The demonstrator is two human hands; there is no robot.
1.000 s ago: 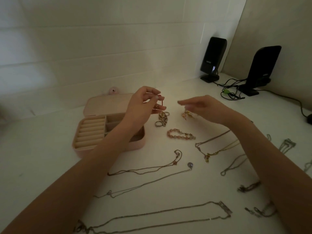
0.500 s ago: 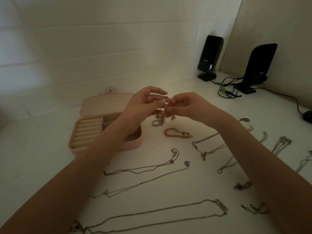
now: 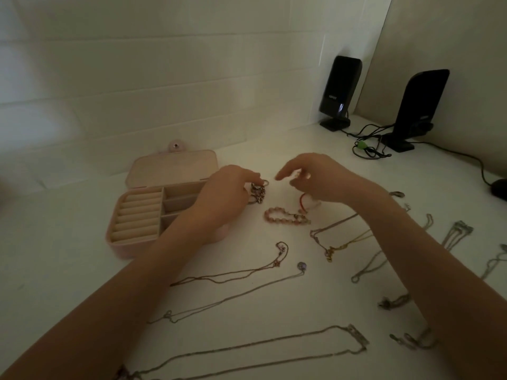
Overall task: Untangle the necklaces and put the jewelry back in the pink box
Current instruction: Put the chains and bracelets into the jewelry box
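The pink box (image 3: 137,237) lies open at the left, lid flat behind it, with ring rolls and small compartments inside. My left hand (image 3: 227,193) reaches over the box's right end, fingertips curled down onto a cluster of rings (image 3: 258,191) on the table; its thumb is hidden. To the right, my right hand (image 3: 321,179) hovers with its fingers loosely spread and nothing between them. A red loop (image 3: 301,200) lies under its palm. A pink bead bracelet (image 3: 285,215) sits just in front of both hands. Several thin chain necklaces (image 3: 241,272) are spread out nearer me.
Two black speakers (image 3: 338,91) stand at the back right with tangled cables (image 3: 367,148) between them. A dark mouse (image 3: 499,189) sits at the far right edge. A white tiled wall runs behind the box. More chains (image 3: 455,237) lie under and beyond my right forearm.
My hands were pinched together in the air around a small red piece. They have parted: the left dropped onto the ring cluster, and the right drew back right above the red loop.
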